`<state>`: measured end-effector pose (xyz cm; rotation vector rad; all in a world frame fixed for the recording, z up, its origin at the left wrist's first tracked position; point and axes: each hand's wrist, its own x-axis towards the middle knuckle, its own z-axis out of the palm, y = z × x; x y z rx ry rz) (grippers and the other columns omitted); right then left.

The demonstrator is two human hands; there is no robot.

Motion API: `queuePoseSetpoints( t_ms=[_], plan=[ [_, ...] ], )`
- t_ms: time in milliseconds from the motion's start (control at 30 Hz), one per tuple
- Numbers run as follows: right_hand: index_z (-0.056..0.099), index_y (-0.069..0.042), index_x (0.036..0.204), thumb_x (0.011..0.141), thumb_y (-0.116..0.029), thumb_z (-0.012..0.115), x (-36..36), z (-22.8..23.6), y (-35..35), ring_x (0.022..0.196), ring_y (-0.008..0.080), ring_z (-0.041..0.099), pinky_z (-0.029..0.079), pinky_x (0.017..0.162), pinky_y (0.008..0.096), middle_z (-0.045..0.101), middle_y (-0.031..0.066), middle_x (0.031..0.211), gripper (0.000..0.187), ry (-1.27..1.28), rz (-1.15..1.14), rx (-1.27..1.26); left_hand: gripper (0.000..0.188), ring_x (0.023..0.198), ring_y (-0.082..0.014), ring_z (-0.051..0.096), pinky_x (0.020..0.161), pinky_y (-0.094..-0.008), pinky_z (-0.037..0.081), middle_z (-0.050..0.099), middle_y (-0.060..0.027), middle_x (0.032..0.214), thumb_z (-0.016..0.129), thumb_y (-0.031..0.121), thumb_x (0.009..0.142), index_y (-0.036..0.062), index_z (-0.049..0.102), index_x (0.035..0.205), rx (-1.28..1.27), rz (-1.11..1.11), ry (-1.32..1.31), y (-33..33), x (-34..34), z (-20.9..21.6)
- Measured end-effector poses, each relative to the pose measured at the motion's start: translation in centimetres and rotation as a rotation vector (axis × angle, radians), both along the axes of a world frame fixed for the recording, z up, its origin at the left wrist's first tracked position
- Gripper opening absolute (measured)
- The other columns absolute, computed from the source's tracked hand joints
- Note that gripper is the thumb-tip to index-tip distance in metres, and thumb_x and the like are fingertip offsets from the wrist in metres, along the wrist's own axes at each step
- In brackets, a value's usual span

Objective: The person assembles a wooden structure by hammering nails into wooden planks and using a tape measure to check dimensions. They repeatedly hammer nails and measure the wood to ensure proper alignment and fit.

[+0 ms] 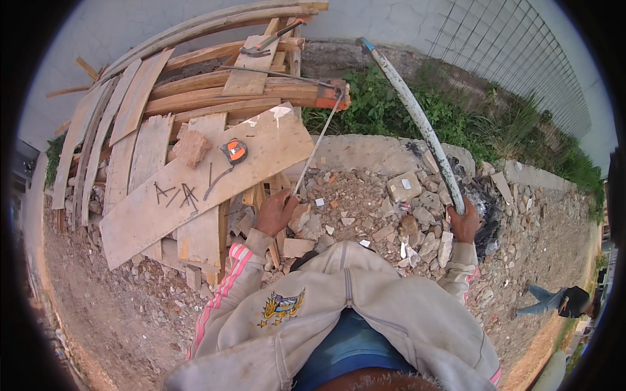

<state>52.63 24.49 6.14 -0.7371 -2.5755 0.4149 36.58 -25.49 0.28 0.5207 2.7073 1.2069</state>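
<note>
A: The fingers of the left hand [274,212] are curled tight round the near end of a thin metal rod [317,144]. Those of the right hand [464,223] are clenched on the lower end of a long pale pipe [417,117].

B: Where do the two run?

A: The rod slants up and away to an orange-painted timber end [332,99] on the wood stack. The pipe curves up from the right hand, across the rubble and the green weeds [391,111], to a blue-tipped end near the grey wall [163,19].

B: Surfaces?

A: The pipe is whitish, scuffed and round. The rod is bare grey metal, straight and slim.

B: Anything marked or coloured nearby?

A: An orange and black tape measure [234,151] lies on a wide, pale plank [195,189], beside a reddish brick lump [191,148]. Dark nails [175,193] lie scattered lower on the same plank. A white scrap sits near its far edge. Farther back, a claw hammer [270,40] rests on a short board.

B: And underfoot?

A: Broken stone and concrete rubble [391,215], rough and grey-brown, just below both hands. Wire mesh fencing [515,52] stands at the far right. Another person [561,302] bends over on the dirt, well apart.
</note>
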Motion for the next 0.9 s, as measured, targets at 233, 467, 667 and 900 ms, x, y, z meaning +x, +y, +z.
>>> queuePoseSetpoints(
  t_ms=[233,467,667,900],
  plan=[
    [0.069,-0.001,0.1,0.087,-0.019,0.081,0.2,-5.2,-3.7,0.071,0.0123,0.057,0.047,0.068,0.0307,0.065,0.0007,0.078,0.026,0.218,0.091,-0.542,0.034,0.058,-0.0181,0.064,0.058,-0.0381,0.051,0.062,-0.0091,0.067,0.055,0.034,0.102,0.0026,0.064,0.095,0.088,0.062,-0.068,2.5,-3.3,-3.7],
    [0.072,0.0,0.097,0.086,-0.023,0.084,0.2,-14.9,-3.3,0.076,0.0174,0.061,0.049,0.071,0.0351,0.068,0.0064,0.083,0.028,0.13,0.152,-0.691,0.031,0.088,-0.0453,0.067,0.077,-0.0535,0.051,0.069,-0.0252,0.09,0.057,0.031,0.099,0.0019,0.067,0.096,0.058,0.196,0.02,5.8,-4.0,-2.6],
    [0.073,0.002,0.1,0.085,-0.033,0.083,-0.6,-13.6,-3.5,0.074,0.0248,0.063,0.05,0.072,0.0397,0.068,0.0095,0.08,0.039,-0.04,0.212,-0.635,0.031,0.09,-0.0454,0.068,0.079,-0.0544,0.053,0.071,-0.0254,0.093,0.058,0.032,0.098,0.004,0.07,0.104,-0.156,0.282,0.05,5.5,-2.9,-0.6],
    [0.073,0.002,0.098,0.085,-0.032,0.084,-1.6,-11.5,-0.6,0.073,0.021,0.066,0.052,0.072,0.0371,0.071,0.009,0.079,0.037,-0.123,0.231,-0.629,0.031,0.082,-0.0452,0.068,0.072,-0.0535,0.052,0.069,-0.0253,0.084,0.063,0.033,0.096,0.0056,0.07,0.109,-0.165,0.394,0.168,7.0,-1.8,-1.2]
  ],
)
